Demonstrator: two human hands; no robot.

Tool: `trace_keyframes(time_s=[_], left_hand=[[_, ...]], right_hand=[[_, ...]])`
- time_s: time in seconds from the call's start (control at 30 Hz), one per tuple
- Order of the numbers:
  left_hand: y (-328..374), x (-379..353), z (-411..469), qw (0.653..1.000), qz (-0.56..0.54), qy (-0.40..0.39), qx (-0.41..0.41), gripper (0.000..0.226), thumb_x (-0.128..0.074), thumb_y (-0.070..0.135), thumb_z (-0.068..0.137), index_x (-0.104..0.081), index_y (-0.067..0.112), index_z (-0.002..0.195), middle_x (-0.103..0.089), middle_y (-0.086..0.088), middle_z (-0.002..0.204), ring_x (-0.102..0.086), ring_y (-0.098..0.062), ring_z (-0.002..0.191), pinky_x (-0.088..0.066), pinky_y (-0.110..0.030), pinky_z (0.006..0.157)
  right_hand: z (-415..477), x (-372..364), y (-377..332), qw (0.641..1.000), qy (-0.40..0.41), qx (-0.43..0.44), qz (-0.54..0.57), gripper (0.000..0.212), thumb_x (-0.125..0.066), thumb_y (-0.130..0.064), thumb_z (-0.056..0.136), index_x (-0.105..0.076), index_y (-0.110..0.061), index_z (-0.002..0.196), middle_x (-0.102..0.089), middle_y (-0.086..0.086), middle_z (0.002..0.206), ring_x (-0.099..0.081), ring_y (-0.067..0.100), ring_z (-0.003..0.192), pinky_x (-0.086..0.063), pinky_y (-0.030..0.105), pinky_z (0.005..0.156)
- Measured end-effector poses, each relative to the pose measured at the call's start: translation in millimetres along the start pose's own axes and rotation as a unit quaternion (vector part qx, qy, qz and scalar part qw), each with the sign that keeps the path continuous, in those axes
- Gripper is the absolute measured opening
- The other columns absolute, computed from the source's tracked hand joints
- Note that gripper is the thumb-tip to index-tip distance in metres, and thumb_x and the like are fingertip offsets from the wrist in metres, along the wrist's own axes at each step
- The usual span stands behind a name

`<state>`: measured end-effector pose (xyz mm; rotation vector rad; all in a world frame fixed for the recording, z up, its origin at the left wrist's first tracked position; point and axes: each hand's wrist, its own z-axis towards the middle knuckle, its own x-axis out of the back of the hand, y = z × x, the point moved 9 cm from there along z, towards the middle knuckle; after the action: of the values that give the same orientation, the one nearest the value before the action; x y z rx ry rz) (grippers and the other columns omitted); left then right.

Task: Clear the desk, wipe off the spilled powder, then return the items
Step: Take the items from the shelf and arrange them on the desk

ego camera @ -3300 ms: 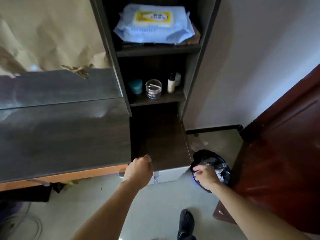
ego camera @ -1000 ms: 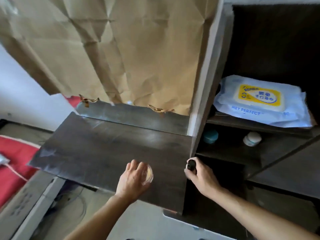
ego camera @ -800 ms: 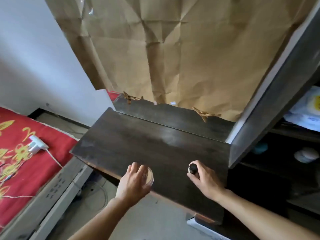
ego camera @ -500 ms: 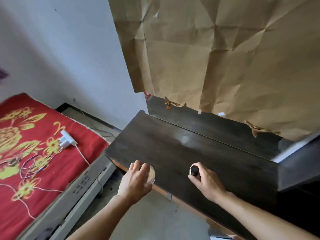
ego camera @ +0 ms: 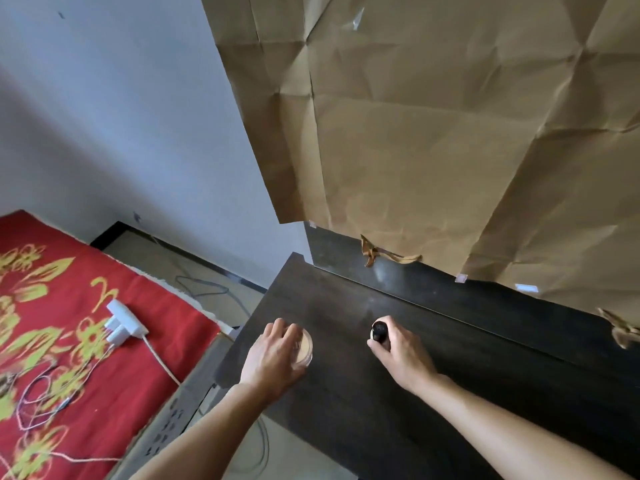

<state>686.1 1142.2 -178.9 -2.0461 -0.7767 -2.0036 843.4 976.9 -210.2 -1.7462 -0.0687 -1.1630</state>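
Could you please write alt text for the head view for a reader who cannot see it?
A person's left hand grips a small round clear jar and the right hand grips a black-capped bottle, both at a dark wooden desk. Creased brown paper hangs behind it; a red floral bedspread with a white plug adapter lies to the left.

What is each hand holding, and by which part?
Left hand grips a small round clear jar with beige contents by its side wall. Right hand wraps the body of a small black-capped bottle; only the cap end shows.
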Motion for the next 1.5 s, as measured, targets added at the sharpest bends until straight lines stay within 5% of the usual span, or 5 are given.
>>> trace_keyframes(time_s=[0.37,0.87,0.97,1.23,1.5], left_hand=[[-44.3,-33.1,141.6,0.998,-0.010,-0.054,-0.040,0.049,-0.069,0.040,0.079,-0.049,0.020,0.119,-0.050,0.000,0.126,-0.048,-0.022,0.112,-0.050,-0.033,0.087],[-43.9,-62.3,214.7,0.964,-0.016,-0.136,-0.229,0.054,-0.076,0.032,0.070,-0.049,0.018,0.115,-0.046,-0.003,0.125,-0.046,-0.027,0.110,-0.048,-0.039,0.081],[-39.8,-48.2,208.1,0.953,0.027,-0.113,-0.280,0.056,-0.079,0.034,0.066,-0.054,0.018,0.114,-0.052,-0.007,0.122,-0.051,-0.030,0.104,-0.047,-0.041,0.085],[46.6,-24.3,134.9,0.914,0.005,-0.098,-0.394,0.024,-0.079,0.020,0.061,-0.059,0.016,0.073,-0.059,0.000,0.070,-0.062,-0.022,0.061,-0.046,-0.027,0.048],[200.1,-48.8,35.2,0.869,0.082,-0.183,-0.453,0.030,-0.042,0.032,0.095,-0.050,0.022,0.122,-0.056,0.001,0.123,-0.057,-0.025,0.109,-0.046,-0.034,0.085]], right_hand=[[124.7,-49.8,-0.9,0.991,0.054,-0.108,0.062,0.022,-0.068,-0.028,0.084,-0.053,-0.018,0.096,-0.065,0.001,0.084,-0.059,0.022,0.076,-0.046,0.033,0.069],[146.9,-71.1,-10.0,0.972,0.143,-0.184,0.025,0.044,-0.075,-0.030,0.078,-0.056,-0.017,0.115,-0.064,0.004,0.107,-0.063,0.023,0.098,-0.049,0.032,0.082],[130.3,-60.6,-10.8,0.970,0.150,-0.190,0.011,0.053,-0.071,-0.038,0.081,-0.051,-0.017,0.126,-0.062,0.004,0.116,-0.061,0.019,0.105,-0.051,0.032,0.085],[11.0,-5.2,41.0,0.942,0.144,-0.298,-0.061,0.035,-0.058,-0.038,0.089,-0.056,-0.022,0.120,-0.062,-0.002,0.117,-0.061,0.013,0.106,-0.049,0.033,0.084],[-165.0,70.6,76.2,0.906,0.217,-0.349,-0.099,0.029,-0.061,-0.035,0.088,-0.061,-0.022,0.113,-0.065,-0.007,0.108,-0.064,0.015,0.097,-0.050,0.031,0.078]])
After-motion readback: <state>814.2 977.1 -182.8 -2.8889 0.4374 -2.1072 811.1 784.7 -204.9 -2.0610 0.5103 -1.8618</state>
